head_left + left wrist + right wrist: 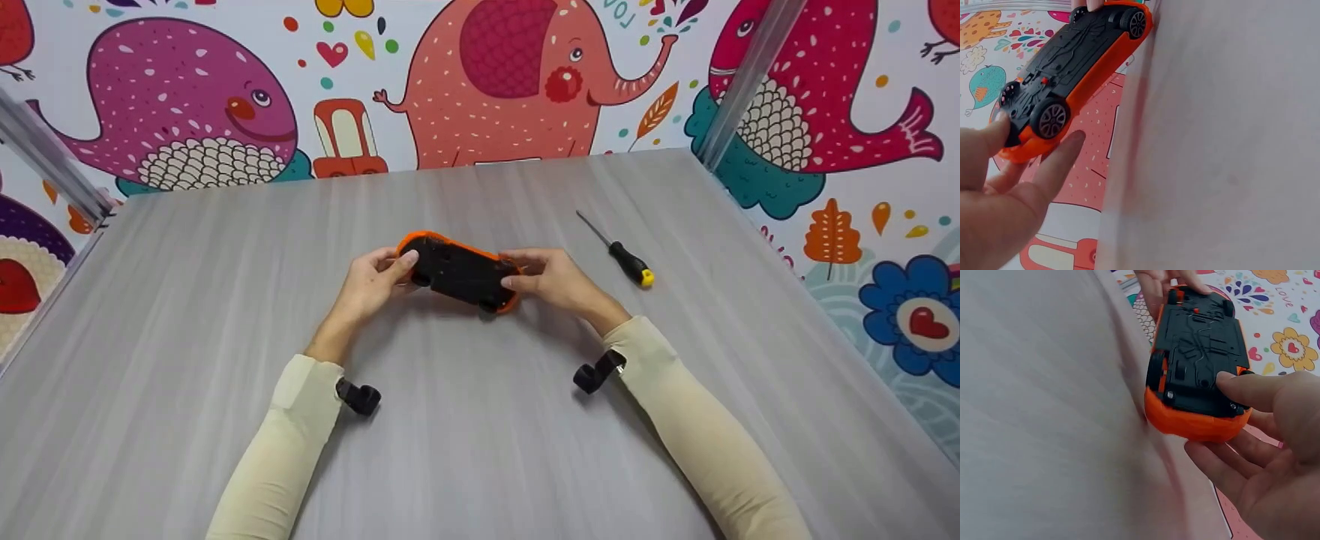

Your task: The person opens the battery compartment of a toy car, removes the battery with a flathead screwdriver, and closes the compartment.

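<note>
An orange toy car (465, 276) is held between both hands, its black underside turned toward the head camera. My left hand (373, 281) grips one end, with the thumb on the underside. At the other end my right hand (559, 281) pinches the car, thumb on the black base and fingers behind it. Silver-spoked wheels and a small red spot show on the toy car (1072, 67) in the left wrist view. Two screws show near the end of the toy car (1202, 354) that the right hand holds in the right wrist view. The roof is hidden.
A screwdriver (628, 262) with a black and yellow handle lies on the grey table (465, 450) to the right of the right hand. Behind the table stands a wall (360, 82) printed with cartoon animals. Metal posts rise at the back corners.
</note>
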`<state>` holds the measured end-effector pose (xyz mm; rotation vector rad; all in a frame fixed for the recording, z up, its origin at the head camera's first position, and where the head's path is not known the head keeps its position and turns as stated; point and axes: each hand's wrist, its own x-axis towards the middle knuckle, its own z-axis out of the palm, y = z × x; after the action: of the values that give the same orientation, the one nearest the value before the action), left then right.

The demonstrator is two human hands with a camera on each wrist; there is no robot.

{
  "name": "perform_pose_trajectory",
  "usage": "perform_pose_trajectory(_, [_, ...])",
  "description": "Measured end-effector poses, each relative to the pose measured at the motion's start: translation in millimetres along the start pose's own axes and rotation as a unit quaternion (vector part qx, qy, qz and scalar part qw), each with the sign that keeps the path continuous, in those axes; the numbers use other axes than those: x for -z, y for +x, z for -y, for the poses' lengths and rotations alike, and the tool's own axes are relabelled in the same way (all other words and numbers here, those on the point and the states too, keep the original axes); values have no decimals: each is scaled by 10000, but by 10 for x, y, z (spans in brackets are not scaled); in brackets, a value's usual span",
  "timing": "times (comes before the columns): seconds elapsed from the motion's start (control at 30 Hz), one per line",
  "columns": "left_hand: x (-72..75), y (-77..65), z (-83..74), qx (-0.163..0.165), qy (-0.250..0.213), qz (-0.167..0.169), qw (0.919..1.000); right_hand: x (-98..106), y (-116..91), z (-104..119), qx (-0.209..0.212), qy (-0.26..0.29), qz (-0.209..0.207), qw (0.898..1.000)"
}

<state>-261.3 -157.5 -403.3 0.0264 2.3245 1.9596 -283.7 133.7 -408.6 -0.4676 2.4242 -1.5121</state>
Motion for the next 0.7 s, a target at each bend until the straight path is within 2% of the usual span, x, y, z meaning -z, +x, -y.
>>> perform_pose_trajectory(0.07, [-16, 4, -8, 7, -260, -59, 9996, -18, 3, 1, 37, -78, -9, 10000])
perform_pose_trajectory(0.13, [-27, 9, -6, -28, -378, -49, 9993, -30, -1, 8, -109, -5, -14, 9999])
perform_pose_trajectory(0.27, [-75, 35, 13, -16, -932, 247, 9953, -44, 0, 9, -581, 526, -50, 9969])
perform_pose_trajectory(0.43, [-169, 62, 16, 115, -1597, 573, 9854, -66, 14, 7, -1019, 1168, -133, 9878])
perform_pose_trajectory(0.57, [-232, 80, 19, 349, -2031, 669, 9762, -118, 18, -3, -1344, 1997, -122, 9705])
perform_pose_trajectory(0.7, [-285, 85, 37, 506, -2014, 824, 9747, -169, 15, -2, -1545, 2740, -20, 9492])
